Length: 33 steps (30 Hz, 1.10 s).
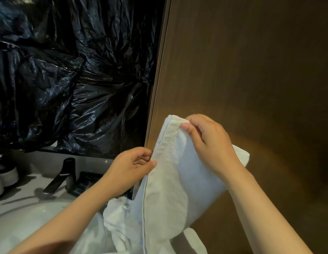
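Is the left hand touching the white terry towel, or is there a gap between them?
Touching. The head view shows the left hand pinching the hemmed edge of the white terry towel, with the thumb pressed on the cloth.

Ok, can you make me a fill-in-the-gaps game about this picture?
1. The left grip and the right grip both pinch a white ___.
2. The crinkled plastic sheet on the wall is ___ in colour.
3. The dark faucet points down at the white ___.

Missing words: towel; black; sink.
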Available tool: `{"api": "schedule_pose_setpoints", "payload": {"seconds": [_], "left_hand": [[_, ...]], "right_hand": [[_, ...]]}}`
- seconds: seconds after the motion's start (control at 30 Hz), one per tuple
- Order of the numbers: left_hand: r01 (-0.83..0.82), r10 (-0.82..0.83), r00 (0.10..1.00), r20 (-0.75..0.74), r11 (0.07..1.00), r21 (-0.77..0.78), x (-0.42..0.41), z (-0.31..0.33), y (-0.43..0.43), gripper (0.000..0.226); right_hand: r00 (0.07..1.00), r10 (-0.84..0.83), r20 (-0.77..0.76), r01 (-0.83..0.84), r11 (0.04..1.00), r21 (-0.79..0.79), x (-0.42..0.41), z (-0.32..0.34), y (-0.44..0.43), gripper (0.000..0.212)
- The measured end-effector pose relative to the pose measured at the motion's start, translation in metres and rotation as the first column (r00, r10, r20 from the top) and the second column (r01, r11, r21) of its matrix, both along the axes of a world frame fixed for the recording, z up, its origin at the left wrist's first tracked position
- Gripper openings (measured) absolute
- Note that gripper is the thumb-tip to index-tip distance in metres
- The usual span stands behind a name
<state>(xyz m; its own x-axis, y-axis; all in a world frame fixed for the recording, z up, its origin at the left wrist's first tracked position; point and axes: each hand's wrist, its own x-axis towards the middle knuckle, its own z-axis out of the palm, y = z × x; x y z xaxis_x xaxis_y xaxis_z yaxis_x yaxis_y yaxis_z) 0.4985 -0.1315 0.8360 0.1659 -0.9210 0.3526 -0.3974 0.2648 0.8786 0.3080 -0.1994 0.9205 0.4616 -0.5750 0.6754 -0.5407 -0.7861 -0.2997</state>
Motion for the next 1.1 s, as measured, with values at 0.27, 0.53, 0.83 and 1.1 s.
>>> {"api": "schedule_pose_setpoints", "payload": {"seconds": [0.27,0.53,0.83,1.1], "left_hand": [[0.045,-0.082,0.97,0.227,0.985,0.164,0.008,-0.045,-0.016,0.023],[0.095,-0.167,0.952,0.255,0.957,0.274,0.014,-0.055,-0.017,0.066],[0.325,-0.528,0.818,0.23,0.753,0.571,0.018,-0.057,-0.015,0.055],[0.146,-0.579,0.731,0.36,0.649,0.747,-0.029,-0.202,-0.035,0.047]], "right_hand": [[0.993,-0.019,0.115,0.012,0.998,0.062,-0.022,-0.006,-0.007,0.023],[0.959,-0.118,0.257,0.055,0.969,0.241,-0.053,-0.042,-0.01,0.025],[0.893,-0.392,0.22,0.207,0.794,0.572,-0.09,-0.129,-0.008,0.039],[0.805,-0.588,-0.078,0.397,0.435,0.808,-0.123,-0.296,0.026,0.036]]}}
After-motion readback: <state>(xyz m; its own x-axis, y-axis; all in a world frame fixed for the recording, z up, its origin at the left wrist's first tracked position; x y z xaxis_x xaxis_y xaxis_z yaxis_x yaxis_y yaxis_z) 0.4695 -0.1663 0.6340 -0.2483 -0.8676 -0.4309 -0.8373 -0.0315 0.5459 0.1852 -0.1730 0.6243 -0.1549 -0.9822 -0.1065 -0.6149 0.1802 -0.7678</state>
